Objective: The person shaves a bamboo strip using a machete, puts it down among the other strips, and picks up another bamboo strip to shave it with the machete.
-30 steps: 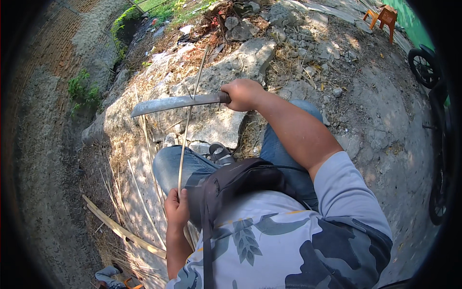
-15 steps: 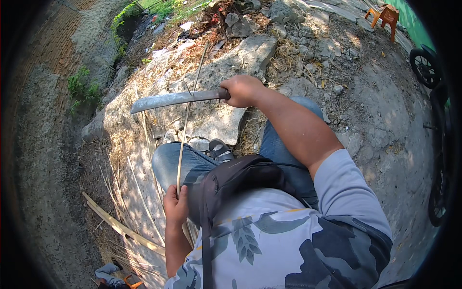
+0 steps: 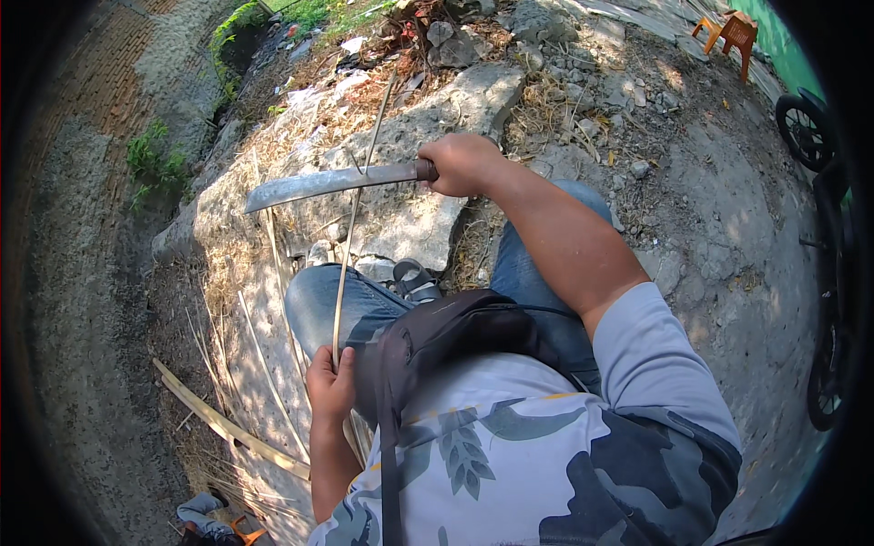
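Note:
My right hand [image 3: 462, 166] is closed round the dark handle of a machete [image 3: 319, 185], held out in front of me with its long, worn grey blade pointing left. A thin, pale strip, apparently bamboo [image 3: 345, 273], runs from my left hand [image 3: 331, 382] up past my left knee and under or against the blade. The fingers and thumb of that hand are closed on the strip's near end. Where strip and blade cross, a small sliver sticks up; whether the edge is cutting in cannot be made out.
Several pale strips [image 3: 270, 373] and a wider split length of bamboo [image 3: 228, 428] lie at my left. A broken concrete slab [image 3: 419, 214] is ahead, with rubble and dry grass. An orange stool [image 3: 736, 38] and a motorcycle [image 3: 824, 209] stand at right; another person [image 3: 202, 514] shows at lower left.
Very little differs. The handle end of the machete sits slightly higher, and both hands keep their grips.

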Demonstrator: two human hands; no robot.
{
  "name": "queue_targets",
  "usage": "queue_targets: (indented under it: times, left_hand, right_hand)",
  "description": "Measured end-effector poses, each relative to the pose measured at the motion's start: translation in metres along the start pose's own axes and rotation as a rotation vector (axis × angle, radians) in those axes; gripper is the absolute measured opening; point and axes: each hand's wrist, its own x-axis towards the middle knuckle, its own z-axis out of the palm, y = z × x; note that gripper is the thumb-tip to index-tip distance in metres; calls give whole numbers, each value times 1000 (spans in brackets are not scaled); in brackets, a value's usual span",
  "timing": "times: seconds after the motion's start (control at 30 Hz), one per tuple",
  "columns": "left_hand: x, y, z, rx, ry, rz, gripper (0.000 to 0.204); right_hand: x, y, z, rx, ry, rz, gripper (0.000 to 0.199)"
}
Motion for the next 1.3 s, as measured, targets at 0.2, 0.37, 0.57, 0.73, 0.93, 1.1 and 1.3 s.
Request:
queue_targets:
  times: [0.2, 0.37, 0.57, 0.73, 0.93, 1.1, 1.3]
  left_hand:
    - [1, 9, -5, 76, -7, 25, 35]
    - [3, 26, -2, 157, -27, 63, 35]
    - [-5, 14, -18, 48, -19, 82, 37]
    - [1, 21, -13, 128, -4, 101, 39]
    - [10, 35, -4, 156, -39, 74, 40]
    - [-1, 25, -20, 115, -42, 105, 39]
    - [1, 26, -15, 102, 5, 108, 39]
  right_hand:
    - [-4, -6, -7, -61, 25, -28, 26]
    - [-7, -12, 4, -90, 96, -257, 19]
    - [0, 8, -2, -38, 160, -82, 19]
    - [1, 3, 2, 18, 205, -97, 19]
    - [-11, -29, 11, -119, 160, -417, 14]
    - [-7, -7, -8, -58, 144, -164, 15]
    - [1, -1, -6, 63, 153, 22, 17]
